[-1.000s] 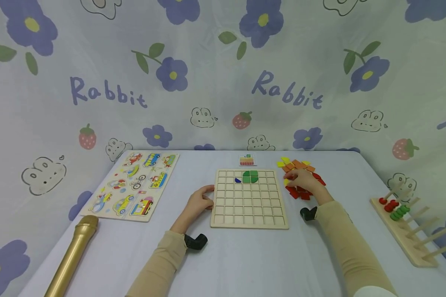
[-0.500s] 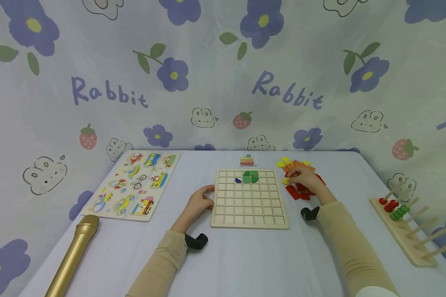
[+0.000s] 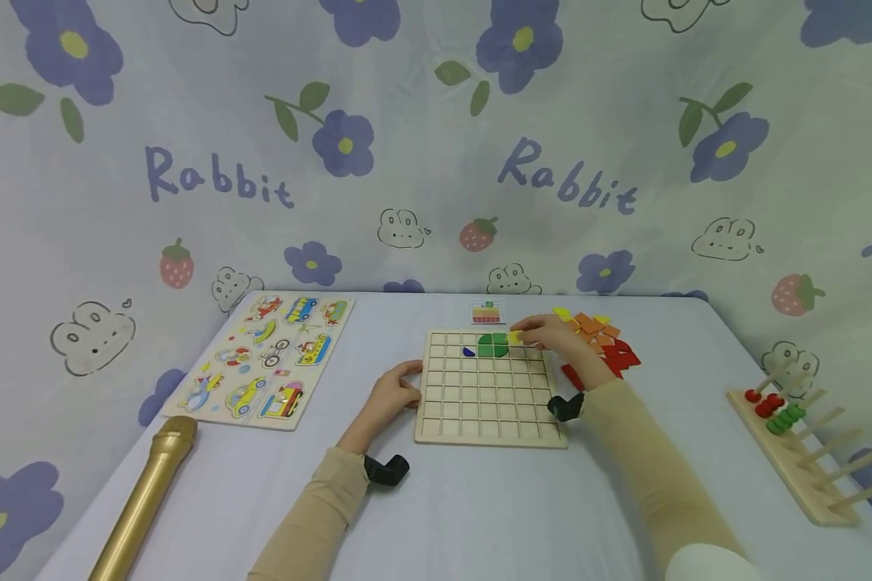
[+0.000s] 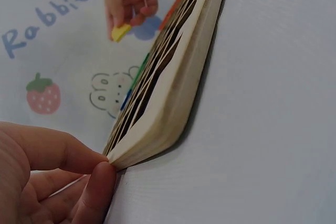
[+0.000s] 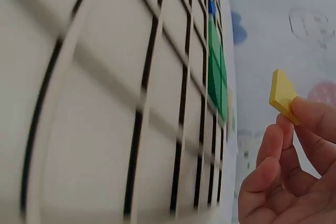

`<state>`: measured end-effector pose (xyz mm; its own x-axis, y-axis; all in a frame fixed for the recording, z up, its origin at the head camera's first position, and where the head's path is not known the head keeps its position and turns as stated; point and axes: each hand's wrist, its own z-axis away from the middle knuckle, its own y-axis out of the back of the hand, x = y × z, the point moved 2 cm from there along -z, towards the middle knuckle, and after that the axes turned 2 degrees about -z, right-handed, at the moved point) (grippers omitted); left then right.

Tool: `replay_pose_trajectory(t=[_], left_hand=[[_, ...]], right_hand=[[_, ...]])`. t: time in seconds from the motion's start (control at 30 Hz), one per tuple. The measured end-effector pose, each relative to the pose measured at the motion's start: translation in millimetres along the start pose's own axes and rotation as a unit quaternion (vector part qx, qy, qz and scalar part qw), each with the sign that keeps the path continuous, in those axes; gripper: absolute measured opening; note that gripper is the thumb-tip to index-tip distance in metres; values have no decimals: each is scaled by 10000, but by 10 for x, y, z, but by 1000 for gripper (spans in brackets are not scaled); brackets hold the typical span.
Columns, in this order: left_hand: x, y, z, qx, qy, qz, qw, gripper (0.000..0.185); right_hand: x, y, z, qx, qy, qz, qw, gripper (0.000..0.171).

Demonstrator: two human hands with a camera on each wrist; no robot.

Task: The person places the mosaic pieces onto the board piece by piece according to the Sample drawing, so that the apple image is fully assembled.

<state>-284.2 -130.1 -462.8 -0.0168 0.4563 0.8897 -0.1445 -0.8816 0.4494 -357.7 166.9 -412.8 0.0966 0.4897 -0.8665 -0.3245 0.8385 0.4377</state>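
While right fingers (image 5: 317, 116) pinch the yellow tile (image 5: 282, 92), left fingers (image 4: 58, 149) the board (image 3: 488, 410), I judge this placing needs gentle lowering next.

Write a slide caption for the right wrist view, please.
Right hand pinches a yellow tile, with green pieces and a blue piece on the gridded board.

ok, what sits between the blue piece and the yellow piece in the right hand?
The green pieces, set on the grid board. The head view shows them between the blue piece and the yellow piece.
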Motion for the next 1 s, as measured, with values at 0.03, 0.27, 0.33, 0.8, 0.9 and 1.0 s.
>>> replay_pose_trajectory(t=[0.03, 0.27, 0.33, 0.8, 0.9, 1.0], left_hand=[[-2, 1, 0, 0, -2, -6, 10000, 62], [-20, 3, 0, -49, -24, 18, 10000, 63], [-21, 10, 1, -53, -12, 29, 10000, 63], [-32, -6, 9, -188, -110, 128, 9997, 62], [-24, -3, 11, -166, -102, 91, 9998, 61], [-12, 12, 12, -130, -91, 66, 9999, 62]], right_hand=[[-41, -73, -35, -68, 88, 44, 9999, 36], [-265, -570, -186, -459, 540, 129, 9974, 28], [-320, -701, -208, -529, 648, 192, 9963, 26], [-438, -1198, -340, -357, 871, 1036, 9902, 5], [-448, -1208, -340, -355, 898, 1142, 9888, 6], [-468, -1212, -339, -346, 953, 1324, 9860, 8]])
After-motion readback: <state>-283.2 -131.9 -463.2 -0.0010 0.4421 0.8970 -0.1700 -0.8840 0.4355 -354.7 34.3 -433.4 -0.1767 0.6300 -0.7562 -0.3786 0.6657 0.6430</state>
